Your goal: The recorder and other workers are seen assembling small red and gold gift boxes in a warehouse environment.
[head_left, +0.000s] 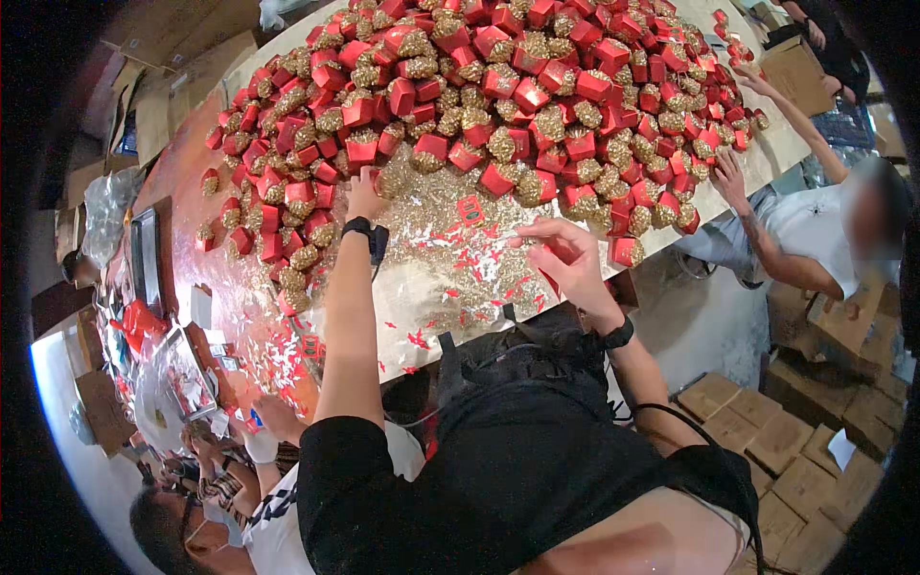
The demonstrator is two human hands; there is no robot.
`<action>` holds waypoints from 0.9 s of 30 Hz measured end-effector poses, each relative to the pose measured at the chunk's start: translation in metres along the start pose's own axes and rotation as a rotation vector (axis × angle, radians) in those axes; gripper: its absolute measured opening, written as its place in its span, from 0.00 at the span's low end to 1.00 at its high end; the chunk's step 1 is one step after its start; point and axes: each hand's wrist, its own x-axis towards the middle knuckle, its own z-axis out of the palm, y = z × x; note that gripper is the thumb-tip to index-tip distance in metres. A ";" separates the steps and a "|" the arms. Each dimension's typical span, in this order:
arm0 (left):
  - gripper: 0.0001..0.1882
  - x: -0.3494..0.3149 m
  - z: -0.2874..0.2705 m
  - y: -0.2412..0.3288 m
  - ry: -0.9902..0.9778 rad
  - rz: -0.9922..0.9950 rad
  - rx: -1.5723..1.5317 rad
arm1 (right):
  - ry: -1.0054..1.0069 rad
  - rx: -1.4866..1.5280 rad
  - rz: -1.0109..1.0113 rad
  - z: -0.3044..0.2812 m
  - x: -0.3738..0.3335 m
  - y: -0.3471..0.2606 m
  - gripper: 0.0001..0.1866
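Plainly, a red-and-gold heap (pixel 502 81) spreads before you

Your left hand (pixel 365 197) is at the heap's near edge, its fingers bent down close beside a gold-topped ornament (pixel 386 184); whether they grip it, I cannot tell. Your right hand (pixel 572 268) is on your side of the heap, a little apart from it, with thumb and fingertips drawn narrow. Some red (pixel 549 271) shows under its curled fingers, but I cannot tell whether that is something held.

The heap is made of faceted red pieces with rough gold tops, tumbled at every angle. Just in front of it, between your hands, gold glitter (pixel 422 213) covers the pale tabletop (pixel 412 337), strewn with red and white scraps (pixel 467 259). A small red card with a dark panel (pixel 471 211) lies there, near the heap's front edge.

To the heap's right, a co-worker's hand (pixel 730 179) reaches its side. To the left of the heap, beyond a few stray pieces, a dark rectangular frame (pixel 146 257) lies near a clear plastic bag (pixel 108 216). Cardboard boxes (pixel 767 431) are stacked nearer you than the heap, off to its right.
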 end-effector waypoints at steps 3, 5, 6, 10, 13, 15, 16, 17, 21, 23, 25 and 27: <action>0.44 -0.019 0.009 0.021 0.149 0.010 0.013 | -0.044 -0.196 -0.111 -0.011 0.009 0.013 0.11; 0.41 -0.039 0.008 0.042 0.202 0.077 -0.295 | -0.051 -0.280 -0.082 -0.013 0.008 0.014 0.10; 0.40 -0.057 0.001 0.075 0.194 0.086 -0.442 | 0.017 -0.364 -0.112 -0.012 0.011 0.012 0.10; 0.39 -0.158 -0.062 0.164 0.312 0.380 -0.660 | 0.036 -0.576 -0.219 -0.003 0.021 -0.001 0.09; 0.41 -0.205 -0.097 0.188 0.347 0.358 -0.754 | 0.049 -0.680 -0.379 0.010 0.021 -0.019 0.09; 0.41 -0.222 -0.111 0.193 0.428 0.444 -0.605 | -0.016 -0.608 -0.341 0.017 0.017 -0.031 0.09; 0.42 -0.227 -0.113 0.194 0.443 0.452 -0.617 | -0.039 -0.645 -0.529 0.014 0.020 -0.024 0.10; 0.42 -0.231 -0.114 0.195 0.450 0.448 -0.619 | -0.047 -0.647 -0.532 0.014 0.017 -0.025 0.10; 0.40 -0.246 -0.111 0.198 0.541 0.456 -0.578 | -0.090 -0.496 -0.435 0.014 0.006 -0.027 0.09; 0.42 -0.251 -0.112 0.203 0.516 0.440 -0.592 | -0.102 -0.452 -0.419 0.011 0.001 -0.028 0.09; 0.42 -0.255 -0.112 0.206 0.517 0.441 -0.610 | -0.129 -0.519 -0.368 0.005 -0.003 -0.032 0.08; 0.42 -0.257 -0.110 0.209 0.518 0.442 -0.627 | -0.129 -0.463 -0.285 0.006 -0.009 -0.032 0.07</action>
